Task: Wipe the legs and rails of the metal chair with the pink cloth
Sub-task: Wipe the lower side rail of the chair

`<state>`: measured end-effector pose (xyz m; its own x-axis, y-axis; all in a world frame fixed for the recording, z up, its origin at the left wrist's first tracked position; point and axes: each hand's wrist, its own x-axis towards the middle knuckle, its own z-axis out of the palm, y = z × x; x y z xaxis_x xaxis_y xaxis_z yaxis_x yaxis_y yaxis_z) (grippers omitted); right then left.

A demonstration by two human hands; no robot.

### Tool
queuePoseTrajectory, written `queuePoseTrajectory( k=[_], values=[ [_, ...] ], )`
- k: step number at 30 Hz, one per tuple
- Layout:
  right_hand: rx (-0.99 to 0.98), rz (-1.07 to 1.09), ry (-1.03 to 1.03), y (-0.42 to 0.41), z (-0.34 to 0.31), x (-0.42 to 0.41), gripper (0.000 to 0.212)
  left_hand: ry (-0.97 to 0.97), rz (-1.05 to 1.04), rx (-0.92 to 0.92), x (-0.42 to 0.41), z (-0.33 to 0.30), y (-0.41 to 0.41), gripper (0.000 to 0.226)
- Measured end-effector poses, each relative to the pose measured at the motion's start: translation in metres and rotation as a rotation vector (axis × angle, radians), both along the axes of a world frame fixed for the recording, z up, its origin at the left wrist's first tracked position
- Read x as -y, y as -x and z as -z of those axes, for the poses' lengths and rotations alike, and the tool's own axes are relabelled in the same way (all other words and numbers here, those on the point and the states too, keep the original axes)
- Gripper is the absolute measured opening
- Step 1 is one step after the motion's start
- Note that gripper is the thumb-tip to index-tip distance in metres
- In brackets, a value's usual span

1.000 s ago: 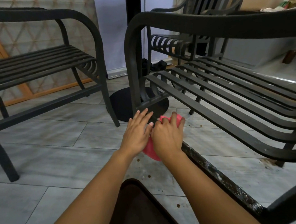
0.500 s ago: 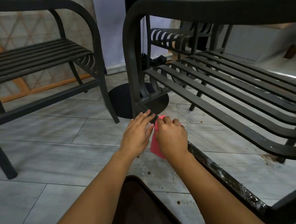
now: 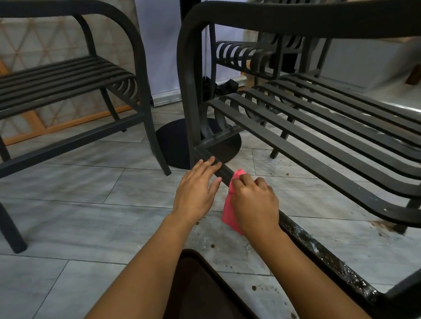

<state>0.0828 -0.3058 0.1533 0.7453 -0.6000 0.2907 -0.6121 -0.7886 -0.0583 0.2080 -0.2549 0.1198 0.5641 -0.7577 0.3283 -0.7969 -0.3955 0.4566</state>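
The chair [image 3: 326, 116] has a low side rail [image 3: 318, 249]. On that rail the right hand [image 3: 253, 205] clenches the pink cloth [image 3: 229, 214], knuckles up. Just beyond it, the left hand [image 3: 196, 187] lies flat, fingers straight, touching the rail.

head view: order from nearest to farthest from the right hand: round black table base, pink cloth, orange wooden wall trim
1. Pink cloth, held in the right hand.
2. Round black table base, on the floor beyond the hands.
3. Orange wooden wall trim, far left at the wall.

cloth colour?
Pink, the cloth held in the right hand; head view shows it.
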Motion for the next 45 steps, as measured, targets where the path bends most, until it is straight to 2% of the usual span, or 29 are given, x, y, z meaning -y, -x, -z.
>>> queuePoseTrajectory(
  k=[12,16,23,28,33,42,45],
  values=[
    [0.023,0.015,0.008,0.022,-0.003,-0.003,0.021,-0.065,-0.061,-0.048,0.002,-0.011,0.016,0.052],
    [0.087,-0.053,-0.075,0.031,-0.014,-0.002,0.025,-0.063,-0.019,-0.028,0.001,-0.017,0.027,0.053],
    [0.249,-0.007,-0.110,0.050,-0.014,0.001,0.022,-0.026,0.074,0.011,0.011,-0.019,0.031,0.043],
    [0.237,-0.015,-0.071,0.030,-0.012,0.003,0.020,-0.035,0.077,0.003,0.012,-0.014,0.033,0.041],
    [0.075,0.008,-0.030,0.024,-0.006,0.002,0.031,-0.022,0.063,0.003,0.012,-0.013,0.033,0.041],
    [0.066,0.036,0.008,0.026,0.000,0.001,0.042,-0.007,0.045,-0.035,0.011,-0.012,0.034,0.040],
    [0.103,0.045,0.037,0.029,0.001,0.001,0.036,-0.010,0.040,-0.040,0.011,-0.013,0.035,0.040]
  ],
)
